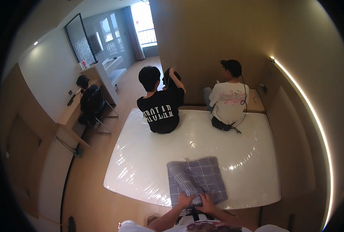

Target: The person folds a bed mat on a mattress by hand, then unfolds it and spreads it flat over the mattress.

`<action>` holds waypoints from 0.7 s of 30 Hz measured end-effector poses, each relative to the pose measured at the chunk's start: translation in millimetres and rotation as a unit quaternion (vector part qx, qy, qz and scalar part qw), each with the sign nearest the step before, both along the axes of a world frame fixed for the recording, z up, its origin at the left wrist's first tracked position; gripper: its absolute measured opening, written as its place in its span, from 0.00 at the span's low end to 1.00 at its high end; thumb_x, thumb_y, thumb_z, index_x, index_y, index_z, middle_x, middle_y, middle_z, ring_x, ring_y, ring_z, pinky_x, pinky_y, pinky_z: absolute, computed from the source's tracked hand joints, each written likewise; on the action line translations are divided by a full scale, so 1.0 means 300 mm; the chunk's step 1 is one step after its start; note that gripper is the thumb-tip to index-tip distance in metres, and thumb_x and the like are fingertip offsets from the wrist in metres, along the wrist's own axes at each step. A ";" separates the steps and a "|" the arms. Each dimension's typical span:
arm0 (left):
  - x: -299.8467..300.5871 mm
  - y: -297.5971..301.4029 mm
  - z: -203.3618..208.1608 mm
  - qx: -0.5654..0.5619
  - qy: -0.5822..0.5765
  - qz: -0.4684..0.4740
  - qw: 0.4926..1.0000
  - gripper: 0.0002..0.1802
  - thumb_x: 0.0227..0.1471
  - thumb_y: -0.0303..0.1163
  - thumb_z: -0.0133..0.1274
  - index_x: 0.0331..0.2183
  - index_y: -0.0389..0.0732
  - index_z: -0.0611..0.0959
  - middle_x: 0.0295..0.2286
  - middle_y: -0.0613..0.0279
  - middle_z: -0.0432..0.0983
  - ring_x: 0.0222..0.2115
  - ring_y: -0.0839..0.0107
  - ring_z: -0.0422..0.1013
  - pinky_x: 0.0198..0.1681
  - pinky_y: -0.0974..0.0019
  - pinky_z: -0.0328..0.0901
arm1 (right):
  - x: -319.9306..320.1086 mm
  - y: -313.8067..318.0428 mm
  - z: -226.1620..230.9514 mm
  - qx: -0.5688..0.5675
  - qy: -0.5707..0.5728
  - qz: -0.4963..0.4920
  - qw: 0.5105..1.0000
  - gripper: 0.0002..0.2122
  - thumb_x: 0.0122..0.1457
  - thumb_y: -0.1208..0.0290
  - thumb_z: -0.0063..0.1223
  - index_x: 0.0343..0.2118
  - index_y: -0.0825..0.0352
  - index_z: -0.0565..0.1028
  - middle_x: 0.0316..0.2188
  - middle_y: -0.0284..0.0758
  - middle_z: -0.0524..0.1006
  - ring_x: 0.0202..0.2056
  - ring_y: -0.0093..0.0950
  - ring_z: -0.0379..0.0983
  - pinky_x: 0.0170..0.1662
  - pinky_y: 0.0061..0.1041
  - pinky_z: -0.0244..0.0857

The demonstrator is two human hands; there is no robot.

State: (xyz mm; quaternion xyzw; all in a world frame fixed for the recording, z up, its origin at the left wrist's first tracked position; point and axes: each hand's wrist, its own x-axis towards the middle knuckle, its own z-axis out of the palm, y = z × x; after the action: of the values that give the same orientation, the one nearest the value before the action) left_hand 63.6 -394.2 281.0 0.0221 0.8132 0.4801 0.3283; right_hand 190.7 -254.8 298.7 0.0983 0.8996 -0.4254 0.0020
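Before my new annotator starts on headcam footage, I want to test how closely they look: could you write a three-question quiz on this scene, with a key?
1. Which of the wearer's hands grip the blue-gray checked cloth?
A) left only
B) right only
C) both

2. True or false: all three seated people are on the mattress.

3. Fill in: the person in the white shirt wears a black ____.

Key:
1. C: the left hand and right hand both grip it near its lower edge.
2. False: two sit on the mattress; the third sits on a chair at the desk.
3. cap
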 end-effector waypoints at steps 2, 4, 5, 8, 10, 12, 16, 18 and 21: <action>0.010 0.114 -0.019 0.035 0.088 -0.073 0.993 0.33 0.35 0.47 0.61 0.39 0.29 0.75 0.39 0.41 0.71 0.41 0.52 0.69 0.43 0.58 0.64 | -0.008 0.051 0.052 0.022 0.020 -0.016 0.999 0.38 0.42 0.59 0.62 0.55 0.67 0.56 0.51 0.53 0.56 0.52 0.53 0.54 0.53 0.45 0.54; 0.044 0.226 0.152 0.014 0.128 -0.105 0.986 0.31 0.37 0.46 0.60 0.38 0.30 0.75 0.38 0.41 0.70 0.41 0.52 0.69 0.43 0.59 0.64 | 0.017 0.126 0.088 -0.015 -0.033 -0.091 0.995 0.37 0.43 0.61 0.62 0.54 0.67 0.55 0.48 0.52 0.61 0.49 0.51 0.59 0.51 0.42 0.57; 0.069 0.269 0.223 -0.006 0.163 -0.134 0.978 0.30 0.38 0.46 0.60 0.38 0.32 0.75 0.38 0.42 0.69 0.40 0.52 0.68 0.43 0.60 0.64 | 0.024 0.174 0.107 -0.051 -0.040 -0.108 0.992 0.30 0.45 0.65 0.60 0.50 0.70 0.61 0.41 0.52 0.69 0.45 0.49 0.65 0.50 0.42 0.59; 0.129 0.397 0.230 0.053 0.150 -0.159 0.974 0.26 0.41 0.44 0.59 0.37 0.35 0.75 0.37 0.47 0.69 0.38 0.55 0.68 0.42 0.63 0.63 | 0.111 0.336 0.064 0.013 0.032 -0.158 0.987 0.22 0.47 0.71 0.56 0.46 0.70 0.65 0.36 0.47 0.73 0.40 0.42 0.71 0.44 0.38 0.65; 0.219 0.486 0.276 0.147 0.129 -0.127 0.972 0.23 0.44 0.42 0.59 0.38 0.38 0.75 0.37 0.52 0.69 0.37 0.61 0.68 0.41 0.64 0.63 | 0.166 0.495 0.002 -0.201 0.022 -0.260 0.944 0.16 0.49 0.80 0.48 0.43 0.71 0.67 0.35 0.42 0.74 0.37 0.35 0.73 0.38 0.31 0.69; 0.304 0.564 0.295 0.248 0.069 -0.129 0.958 0.20 0.46 0.39 0.57 0.40 0.39 0.75 0.37 0.56 0.71 0.37 0.67 0.68 0.40 0.65 0.64 | 0.237 0.628 0.042 -0.303 0.096 -0.290 0.903 0.11 0.48 0.80 0.45 0.37 0.72 0.70 0.29 0.42 0.75 0.37 0.35 0.74 0.39 0.29 0.67; 0.431 0.665 0.139 0.172 -0.021 -0.187 0.967 0.18 0.48 0.37 0.56 0.40 0.40 0.76 0.34 0.59 0.75 0.32 0.70 0.71 0.35 0.67 0.66 | 0.355 0.811 0.079 -0.365 0.030 -0.309 0.878 0.11 0.52 0.82 0.41 0.39 0.71 0.70 0.32 0.38 0.75 0.38 0.29 0.73 0.39 0.27 0.68; 0.470 0.684 0.070 0.162 -0.035 -0.170 0.971 0.16 0.48 0.37 0.55 0.38 0.40 0.77 0.29 0.59 0.76 0.28 0.71 0.72 0.33 0.68 0.66 | 0.378 0.825 0.146 -0.479 0.019 -0.324 0.816 0.12 0.56 0.78 0.40 0.43 0.69 0.68 0.37 0.38 0.74 0.39 0.30 0.72 0.40 0.28 0.70; 0.550 0.663 -0.034 0.152 -0.041 -0.163 0.974 0.14 0.48 0.36 0.55 0.37 0.40 0.77 0.26 0.61 0.75 0.27 0.72 0.71 0.32 0.68 0.66 | 0.388 0.859 0.144 -0.463 -0.001 -0.295 0.836 0.14 0.57 0.76 0.40 0.48 0.70 0.65 0.42 0.40 0.72 0.42 0.32 0.71 0.41 0.30 0.71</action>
State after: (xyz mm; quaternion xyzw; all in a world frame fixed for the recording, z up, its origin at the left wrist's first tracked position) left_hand 228.7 -195.4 270.7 0.1845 0.7022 0.5382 0.4280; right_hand 307.2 3.0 341.9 0.3468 0.5263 -0.7724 -0.0776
